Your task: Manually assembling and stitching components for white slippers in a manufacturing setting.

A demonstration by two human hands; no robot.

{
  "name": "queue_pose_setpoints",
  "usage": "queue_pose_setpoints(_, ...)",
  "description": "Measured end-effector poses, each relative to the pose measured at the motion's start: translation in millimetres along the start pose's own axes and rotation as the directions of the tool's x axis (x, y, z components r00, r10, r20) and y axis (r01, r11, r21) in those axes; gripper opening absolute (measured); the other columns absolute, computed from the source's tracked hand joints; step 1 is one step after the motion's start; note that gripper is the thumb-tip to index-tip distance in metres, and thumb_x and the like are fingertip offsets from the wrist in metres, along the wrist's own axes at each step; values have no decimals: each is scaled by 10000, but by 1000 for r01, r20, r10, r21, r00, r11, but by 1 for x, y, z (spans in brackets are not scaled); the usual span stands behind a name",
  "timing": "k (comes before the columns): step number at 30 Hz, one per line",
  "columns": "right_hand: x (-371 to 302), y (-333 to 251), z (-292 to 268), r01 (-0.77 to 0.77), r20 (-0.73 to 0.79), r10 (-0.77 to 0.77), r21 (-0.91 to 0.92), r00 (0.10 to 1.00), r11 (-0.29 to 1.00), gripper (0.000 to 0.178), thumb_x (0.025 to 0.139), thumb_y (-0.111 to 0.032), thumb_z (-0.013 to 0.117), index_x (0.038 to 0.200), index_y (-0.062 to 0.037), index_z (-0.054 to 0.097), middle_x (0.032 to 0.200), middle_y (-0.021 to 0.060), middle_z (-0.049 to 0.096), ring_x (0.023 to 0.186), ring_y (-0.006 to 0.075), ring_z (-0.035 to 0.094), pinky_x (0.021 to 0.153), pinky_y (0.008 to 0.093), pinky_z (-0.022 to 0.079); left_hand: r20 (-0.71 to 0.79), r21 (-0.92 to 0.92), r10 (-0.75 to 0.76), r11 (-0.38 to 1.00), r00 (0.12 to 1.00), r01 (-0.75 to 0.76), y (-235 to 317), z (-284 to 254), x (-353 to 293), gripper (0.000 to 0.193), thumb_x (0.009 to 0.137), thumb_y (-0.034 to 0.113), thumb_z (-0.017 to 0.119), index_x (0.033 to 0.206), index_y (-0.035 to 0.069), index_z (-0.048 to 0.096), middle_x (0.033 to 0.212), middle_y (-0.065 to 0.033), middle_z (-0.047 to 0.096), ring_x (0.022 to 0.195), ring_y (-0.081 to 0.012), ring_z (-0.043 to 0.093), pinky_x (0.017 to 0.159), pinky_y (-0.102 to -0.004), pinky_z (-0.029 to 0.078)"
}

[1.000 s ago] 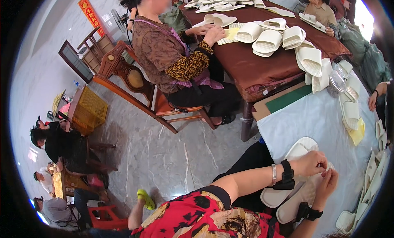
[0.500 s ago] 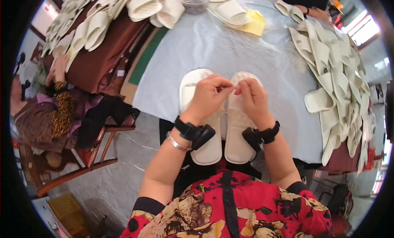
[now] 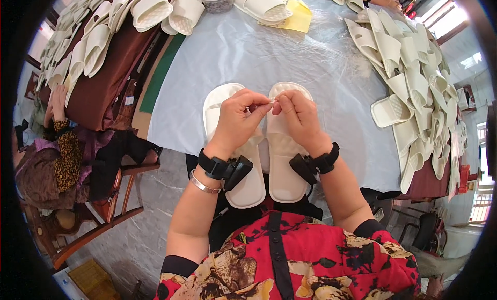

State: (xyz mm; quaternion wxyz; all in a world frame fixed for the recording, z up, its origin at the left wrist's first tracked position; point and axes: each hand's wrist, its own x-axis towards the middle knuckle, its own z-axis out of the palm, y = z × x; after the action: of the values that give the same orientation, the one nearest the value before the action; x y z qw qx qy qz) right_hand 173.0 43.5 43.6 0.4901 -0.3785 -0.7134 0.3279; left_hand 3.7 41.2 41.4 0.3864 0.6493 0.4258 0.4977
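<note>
A pair of cream slippers lies side by side at the near edge of the covered table, the left slipper (image 3: 245, 183) and the right slipper (image 3: 288, 178) partly under my wrists. Above the left one, my left hand (image 3: 239, 116) is closed in a pinch. Opposite it, my right hand (image 3: 300, 116) pinches too, its fingertips meeting the left ones between the two slippers. Something tiny and pale shows at the fingertips, too small to name. My hands and wrists hide parts of both slipper uppers.
Many cream slippers (image 3: 411, 88) are heaped along the table's right side. More slippers (image 3: 96, 49) line a brown-covered table at left, where a seated person (image 3: 57, 160) works. A clear tub (image 3: 217, 1) and yellow paper (image 3: 296, 16) stand at the far edge. Another person's arm (image 3: 380, 0) shows there.
The whole view has shifted, so the table and slippers sit further left and a little higher. My fingertips stay pinched together above the slippers.
</note>
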Motion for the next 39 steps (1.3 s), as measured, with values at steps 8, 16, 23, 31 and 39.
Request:
queue_pose_setpoints(8, 0, -2, -1, 25, -1, -25, -41, 1000, 999, 91, 919, -50, 507, 874, 11, 557, 684, 100, 602, 626, 211, 601, 580, 310, 470, 15, 2, 13, 1000, 1000, -13, -2, 0, 0, 66, 808, 50, 692, 870, 35, 675, 785, 12, 569, 677, -57, 484, 589, -199, 382)
queue_pose_setpoints(16, 7, 2, 5, 5, -8, -6, -112, 1000, 994, 82, 905, -52, 530, 875, 15, 567, 687, 111, 598, 616, 224, 595, 569, 319, 469, -20, 12, 6, 1000, 1000, -5, 3, -3, 7, 47, 785, 24, 683, 831, 27, 686, 734, -23, 583, 665, -95, 515, 587, -230, 411)
queue_pose_setpoints(23, -5, 16, 3, -125, -50, 116, -270, 992, 955, 169, 912, -85, 528, 770, -3, 566, 664, 105, 541, 604, 215, 524, 572, 336, 429, -80, 2, 85, 996, 993, -86, -18, 9, 0, 81, 769, 68, 648, 816, 12, 681, 790, -126, 647, 731, -237, 619, 670, -326, 496)
queue_pose_setpoints(31, -1, 13, 0, 128, 67, -111, -371, 992, 920, 94, 892, -30, 525, 857, 32, 585, 755, 134, 562, 676, 267, 537, 620, 358, 429, -138, -3, 70, 997, 988, -71, -11, 11, -2, 83, 757, 66, 649, 792, -9, 654, 742, -124, 585, 657, -248, 577, 581, -324, 455)
queue_pose_setpoints(39, 4, 16, 1, 171, 45, -167, -385, 985, 907, 112, 913, -28, 508, 925, 45, 592, 821, 137, 607, 717, 230, 578, 653, 320, 457, -110, 8, 101, 995, 989, -101, -13, 7, 2, 89, 765, 62, 638, 811, -13, 652, 752, -123, 583, 663, -248, 585, 586, -320, 464)
